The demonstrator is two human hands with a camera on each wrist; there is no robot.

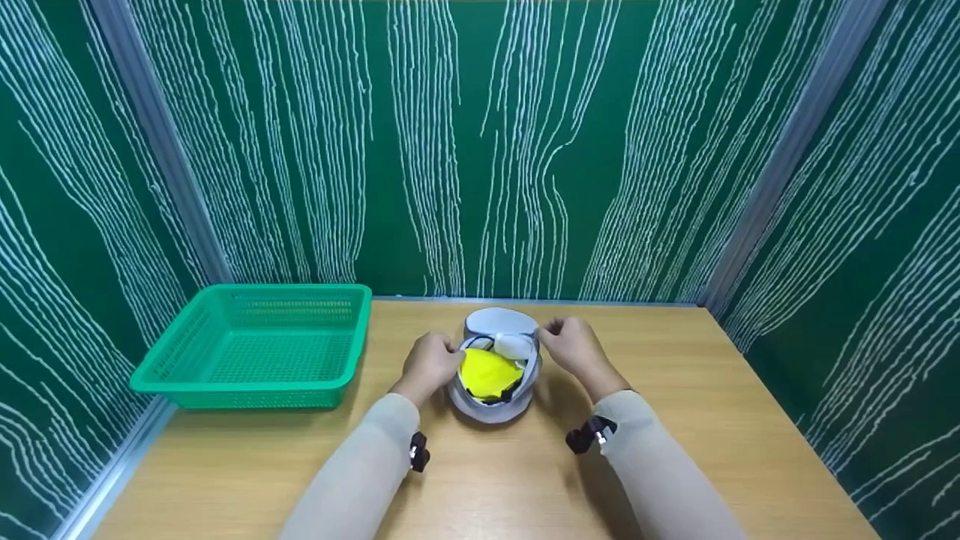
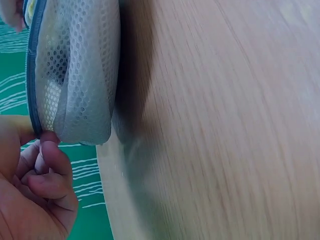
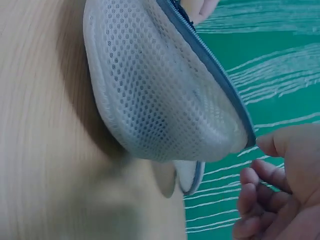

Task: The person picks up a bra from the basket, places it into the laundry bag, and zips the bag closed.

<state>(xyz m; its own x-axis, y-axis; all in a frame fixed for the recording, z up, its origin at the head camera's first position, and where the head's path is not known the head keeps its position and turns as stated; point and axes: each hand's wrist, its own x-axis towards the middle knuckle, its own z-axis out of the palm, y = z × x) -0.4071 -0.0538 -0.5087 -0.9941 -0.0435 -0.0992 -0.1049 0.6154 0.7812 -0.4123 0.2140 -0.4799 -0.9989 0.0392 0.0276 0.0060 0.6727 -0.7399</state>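
Bag [image 1: 491,412] of pale netting sits on the table [image 1: 480,487], to the right of the green basket [image 1: 247,387], with its lid flap [image 1: 501,322] tipped up. A yellow thing [image 1: 487,373], maybe cloth, and something white [image 1: 514,345] show inside. The left hand [image 1: 433,364], on the bag's side nearest the basket, pinches the zip edge [image 2: 33,75] between thumb and finger. The right hand [image 1: 576,346], on the side farthest from the basket, has its fingers loosely bent, right at the zip edge; I cannot tell if it pinches. The bag looks light, soft and floppy, so it should squash or fold easily but not break. The netting seems a bit rough, so it likely won't slip, but the little holes might catch. The zip edge looks stiffer, so it is the best place to hold, on both sides.
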